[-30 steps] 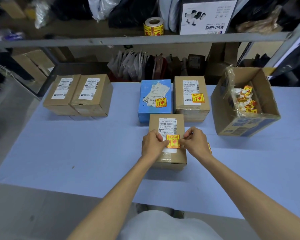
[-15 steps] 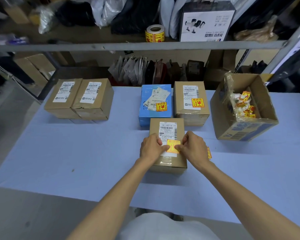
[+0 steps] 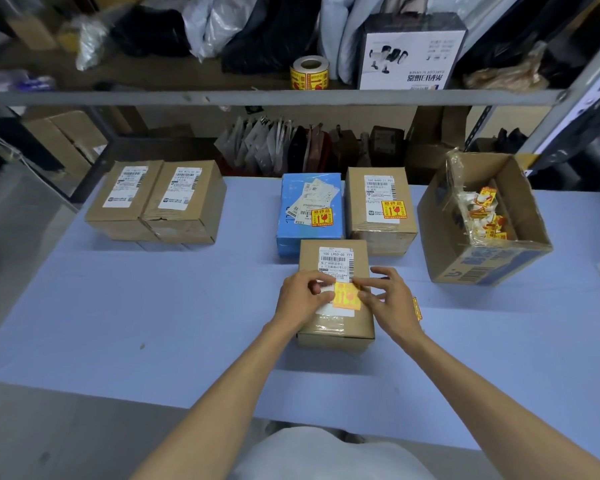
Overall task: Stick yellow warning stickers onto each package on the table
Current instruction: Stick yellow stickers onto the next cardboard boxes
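Observation:
A small brown package (image 3: 333, 327) lies on the blue table (image 3: 153, 323) in front of me, with a yellow warning sticker (image 3: 346, 296) on its white label. My left hand (image 3: 300, 297) pinches the sticker's left edge. My right hand (image 3: 390, 299) has its fingers spread, fingertips on the sticker's right side. Behind it, a blue package (image 3: 309, 237) and a brown package (image 3: 378, 233) each carry a yellow sticker. Two brown packages (image 3: 125, 202) (image 3: 184, 209) at the far left show only white labels.
An open carton (image 3: 482, 265) with loose stickers and backing paper stands at the right. A sticker roll (image 3: 309, 74) sits on the shelf above. A yellow strip (image 3: 417, 308) shows beside my right hand's outer edge; I cannot tell whether it is held.
The sticker has come down flat onto the label. My right hand went from a closed pinch to spread fingers resting on it. My left hand stays at the left edge.

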`<state>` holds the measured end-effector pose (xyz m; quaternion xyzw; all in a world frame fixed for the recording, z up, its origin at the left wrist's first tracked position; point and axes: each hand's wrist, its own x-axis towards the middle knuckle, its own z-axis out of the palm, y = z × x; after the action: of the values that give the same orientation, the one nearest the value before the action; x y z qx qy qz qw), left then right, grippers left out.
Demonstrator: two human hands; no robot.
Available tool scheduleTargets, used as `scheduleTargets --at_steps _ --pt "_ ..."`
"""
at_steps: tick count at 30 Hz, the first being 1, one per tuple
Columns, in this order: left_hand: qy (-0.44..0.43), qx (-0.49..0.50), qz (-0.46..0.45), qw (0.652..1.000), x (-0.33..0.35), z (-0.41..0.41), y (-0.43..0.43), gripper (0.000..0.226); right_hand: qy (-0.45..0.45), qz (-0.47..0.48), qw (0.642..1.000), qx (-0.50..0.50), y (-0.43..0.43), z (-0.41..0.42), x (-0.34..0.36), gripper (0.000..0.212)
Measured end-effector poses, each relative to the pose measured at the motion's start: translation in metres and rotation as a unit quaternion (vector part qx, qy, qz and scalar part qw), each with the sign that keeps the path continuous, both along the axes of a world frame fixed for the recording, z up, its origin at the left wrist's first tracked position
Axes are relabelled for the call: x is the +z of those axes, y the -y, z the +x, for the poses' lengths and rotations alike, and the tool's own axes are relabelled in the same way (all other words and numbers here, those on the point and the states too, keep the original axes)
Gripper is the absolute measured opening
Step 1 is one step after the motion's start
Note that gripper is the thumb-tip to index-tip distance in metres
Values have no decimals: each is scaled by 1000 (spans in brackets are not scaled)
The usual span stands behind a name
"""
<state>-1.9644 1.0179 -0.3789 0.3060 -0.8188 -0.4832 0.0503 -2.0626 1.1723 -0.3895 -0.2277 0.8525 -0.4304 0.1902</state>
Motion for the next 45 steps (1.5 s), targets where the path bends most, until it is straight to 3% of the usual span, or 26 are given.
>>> scheduleTargets --at_steps 6,13,18,24,28,31,36,42,45 --pt "5 -22 -18 1000 0 2 -3 31 18 -8 1000 10 0 7 0 43" --pt "10 -20 44 999 -1 1 5 31 26 -2 999 -25 3 9 -1 31" --pt "23 -17 31 999 0 -2 1 30 8 6 1000 -29 7 10 -1 21" --pt "-22 27 217 976 28 -11 7 45 -37 -7 996 -78 15 4 15 18" --pt "-5 -6 304 953 46 -22 13 57 -1 -57 998 -28 38 9 43 25" --pt "-30 2 309 951 47 -27 14 43 -8 -109 994 11 50 17 59 19" --pt "-121 132 259 949 53 -24 13 25 7 -166 986 32 44 14 68 18" --pt "-129 84 236 959 63 -26 8 8 13 -182 983 11 36 5 75 14" --pt "-154 31 255 954 69 -29 7 11 -10 -177 984 -9 33 -3 81 9"
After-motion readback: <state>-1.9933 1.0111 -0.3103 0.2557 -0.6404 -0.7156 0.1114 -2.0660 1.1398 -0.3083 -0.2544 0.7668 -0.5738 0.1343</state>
